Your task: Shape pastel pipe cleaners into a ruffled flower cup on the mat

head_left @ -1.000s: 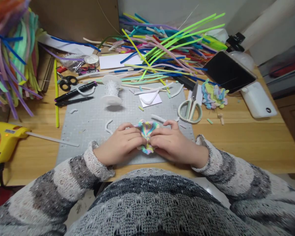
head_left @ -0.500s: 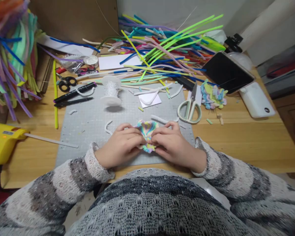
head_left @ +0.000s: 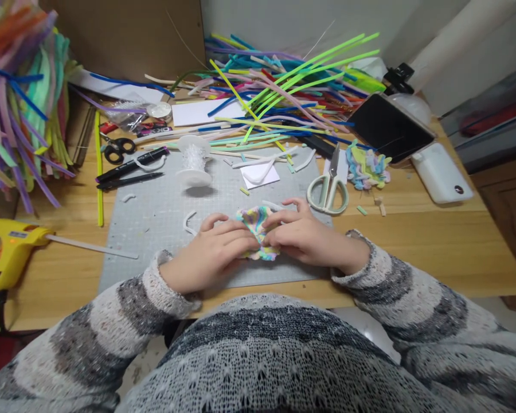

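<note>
A ruffled pastel piece, striped in yellow, blue, pink and purple, lies between my hands near the front of the grey cutting mat. My left hand grips its left side, fingers pressed together over the edge. From the right, my right hand pinches the piece with bent fingers; its fingertips rest on the middle and upper right. The thumbs are mostly hidden. White-handled scissors lie just beyond my right hand, and a short white bent strip is beside my left.
A spool stands on the mat. Behind it are piled colourful pipe cleaners. At left lie a yellow glue gun, black scissors and markers. A second ruffled piece, phone and white device are at right.
The ruffled piece has turned slightly and shows more of its middle. My right hand has shifted up a little, its fingers more spread over the piece. The view has moved slightly.
</note>
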### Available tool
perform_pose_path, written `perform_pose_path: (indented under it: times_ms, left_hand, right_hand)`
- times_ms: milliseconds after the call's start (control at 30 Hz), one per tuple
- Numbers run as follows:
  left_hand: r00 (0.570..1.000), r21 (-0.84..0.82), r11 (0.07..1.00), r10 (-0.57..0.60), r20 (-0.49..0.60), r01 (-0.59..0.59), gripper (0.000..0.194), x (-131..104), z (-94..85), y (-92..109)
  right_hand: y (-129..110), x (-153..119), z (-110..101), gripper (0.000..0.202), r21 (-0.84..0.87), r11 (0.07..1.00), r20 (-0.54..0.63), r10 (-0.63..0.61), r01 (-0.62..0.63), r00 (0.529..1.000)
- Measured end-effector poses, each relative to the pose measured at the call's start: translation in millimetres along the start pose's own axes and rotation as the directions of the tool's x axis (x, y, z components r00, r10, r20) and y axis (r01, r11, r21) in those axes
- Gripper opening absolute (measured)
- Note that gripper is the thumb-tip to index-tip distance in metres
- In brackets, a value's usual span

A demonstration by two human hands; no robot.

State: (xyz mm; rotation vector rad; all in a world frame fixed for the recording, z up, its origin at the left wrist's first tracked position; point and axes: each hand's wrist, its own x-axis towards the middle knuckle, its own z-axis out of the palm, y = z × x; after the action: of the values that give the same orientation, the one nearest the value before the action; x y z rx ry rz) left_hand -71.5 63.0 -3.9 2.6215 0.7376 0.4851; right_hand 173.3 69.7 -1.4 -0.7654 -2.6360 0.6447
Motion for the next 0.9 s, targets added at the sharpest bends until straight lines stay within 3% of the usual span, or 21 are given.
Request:
perform_pose_path:
  times_ms: [133,233,400,567,900]
  left_hand:
    - [0.997,0.098,0.993,0.063,-0.036,-0.059,0.017,-3.6,-2.3,-6.7]
    - [0.993,0.142,0.985,0.106,-0.045,-0.099,0.014,-4.3,-2.4,-3.7]
    - [0.985,0.099,0.981,0.165,0.051,-0.17,0.016,-3.1,-6.7,3.7]
    - [0.987,0.065,0.987,0.142,0.078,-0.147,0.021,-2.3,-9.0,0.2]
    - [0.998,-0.005,0.998,0.056,0.026,-0.055,0.015,-2.9,-0.4,1.3]
  right_hand:
    - [-3.9,-1.9,-4.3,0.004,-0.036,0.999,-0.012,-0.015,0.015,1.0]
    - [-12.4,-1.3,2.2,0.011,-0.057,0.998,-0.045,0.0,-0.003,0.999]
    - [-15.1,0.4,14.0,0.007,-0.051,0.999,-0.07,-0.002,-0.002,0.998]
    - [-12.5,-0.1,14.0,0.016,-0.028,0.999,-0.088,0.014,-0.017,0.996]
    - [-21.7,3.3,20.3,0.012,0.016,0.996,-0.138,0.085,-0.084,0.987]
